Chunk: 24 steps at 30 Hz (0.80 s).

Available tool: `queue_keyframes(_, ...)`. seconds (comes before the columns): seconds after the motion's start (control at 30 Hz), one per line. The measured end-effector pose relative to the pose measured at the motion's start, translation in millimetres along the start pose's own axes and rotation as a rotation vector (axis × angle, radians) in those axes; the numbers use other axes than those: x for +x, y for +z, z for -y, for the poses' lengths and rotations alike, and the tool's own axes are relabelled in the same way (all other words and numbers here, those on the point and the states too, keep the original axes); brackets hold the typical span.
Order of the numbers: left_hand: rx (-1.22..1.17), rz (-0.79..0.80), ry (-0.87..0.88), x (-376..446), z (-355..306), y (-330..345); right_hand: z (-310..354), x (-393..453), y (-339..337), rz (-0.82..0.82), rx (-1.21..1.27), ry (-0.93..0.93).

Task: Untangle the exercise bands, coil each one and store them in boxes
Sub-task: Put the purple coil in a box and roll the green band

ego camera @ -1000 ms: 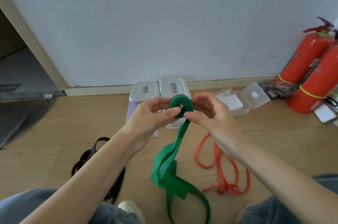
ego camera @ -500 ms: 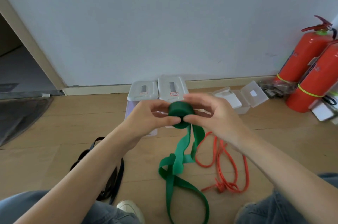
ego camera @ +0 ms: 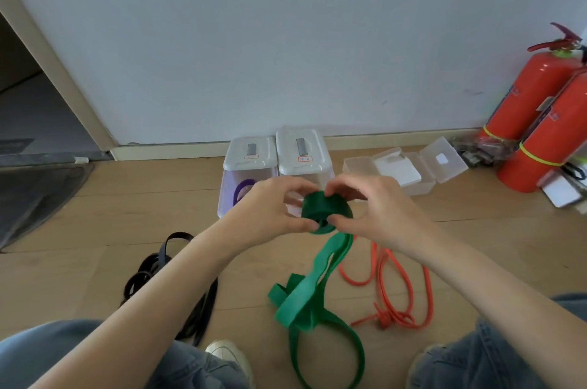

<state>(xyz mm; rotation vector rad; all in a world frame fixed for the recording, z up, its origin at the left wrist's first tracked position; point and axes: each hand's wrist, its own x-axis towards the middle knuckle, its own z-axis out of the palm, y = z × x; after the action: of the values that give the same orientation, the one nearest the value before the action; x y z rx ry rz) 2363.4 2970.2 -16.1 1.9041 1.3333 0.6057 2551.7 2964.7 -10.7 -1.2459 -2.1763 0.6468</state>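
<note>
A wide green exercise band (ego camera: 320,290) is partly rolled into a tight coil (ego camera: 324,209) held in the air above the wooden floor. My left hand (ego camera: 270,214) pinches the coil from the left and my right hand (ego camera: 378,214) grips it from the right. The rest of the green band hangs down and lies in loose loops on the floor. An orange band (ego camera: 400,290) with a knot lies to the right. A black band (ego camera: 171,280) lies to the left, partly hidden by my left forearm.
Two lidded white boxes (ego camera: 279,157) stand by the wall; the left one shows a purple band (ego camera: 243,188) inside. Open clear plastic boxes (ego camera: 413,166) lie right of them. Two red fire extinguishers (ego camera: 540,122) stand at far right. A dark mat (ego camera: 35,195) and doorway are at left.
The coil has been turned further in my hands and has grown thicker, and the hanging length of green band is shorter. The view has shifted slightly.
</note>
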Motion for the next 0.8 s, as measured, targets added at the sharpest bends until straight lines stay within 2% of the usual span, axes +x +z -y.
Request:
queue_keyframes(0.07,-0.001,0.013,-0.018,0.1,1.1,-1.5,-0.5,-1.6,1.7,0.016,0.086,-0.009)
queue_keyframes(0.13,-0.101,0.018,-0.038,-1.9,1.3,-5.2,-2.5,-0.9,-0.1,0.016,0.259,0.026)
queue_keyframes(0.27,-0.479,-0.066,-0.051,-5.7,-3.3,-12.8,-6.8,3.1,-3.0,-0.072,0.815,0.128)
queue_keyframes(0.37,-0.834,-0.134,-0.103,-4.3,-3.8,-20.4,-7.2,4.5,2.0,-0.152,0.825,0.144)
queue_keyframes(0.43,-0.943,-0.133,-0.111,-3.5,-4.4,-21.0,-4.1,4.6,8.1,-0.157,0.848,0.142)
queue_keyframes(0.57,-1.005,-0.120,-0.092,-4.1,-6.7,-3.6,2.3,4.9,16.6,-0.174,0.847,0.162)
queue_keyframes(0.67,-0.995,-0.128,-0.103,-5.0,-5.8,1.8,1.9,3.2,14.7,-0.189,0.759,0.183)
queue_keyframes(0.73,-0.803,-0.101,-0.112,-4.8,-4.8,-5.0,1.6,2.4,7.3,-0.184,0.678,0.170)
queue_keyframes(0.8,-0.513,-0.082,-0.085,-3.9,-3.8,-15.1,0.2,1.8,-1.9,-0.154,0.437,0.108)
